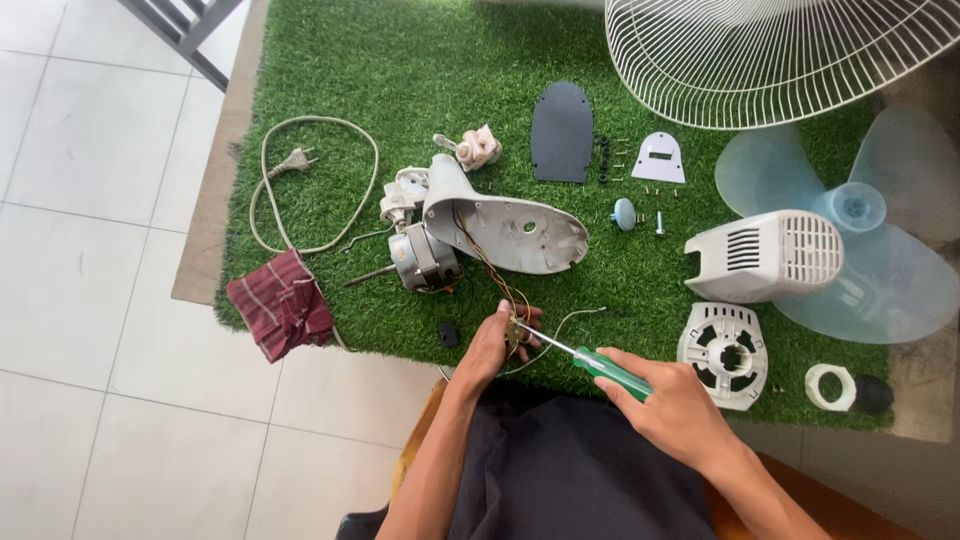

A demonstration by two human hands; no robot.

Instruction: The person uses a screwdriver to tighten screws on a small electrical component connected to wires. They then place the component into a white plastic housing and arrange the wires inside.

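1. Brass-coloured small switch part [517, 330], wired to the fan motor [424, 258], sits pinched in the closed left hand [490, 345] over the turf edge.
2. Green-handled screwdriver [612, 372], gripped by the closed right hand [672, 408], slants up-left, tip meeting the part.

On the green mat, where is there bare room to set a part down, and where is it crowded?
Bare turf lies at top left, above the looped beige power cord, and between the white curved fan neck housing and the white vented motor cover. It is crowded around the left hand, the green-handled screwdriver and the wires.
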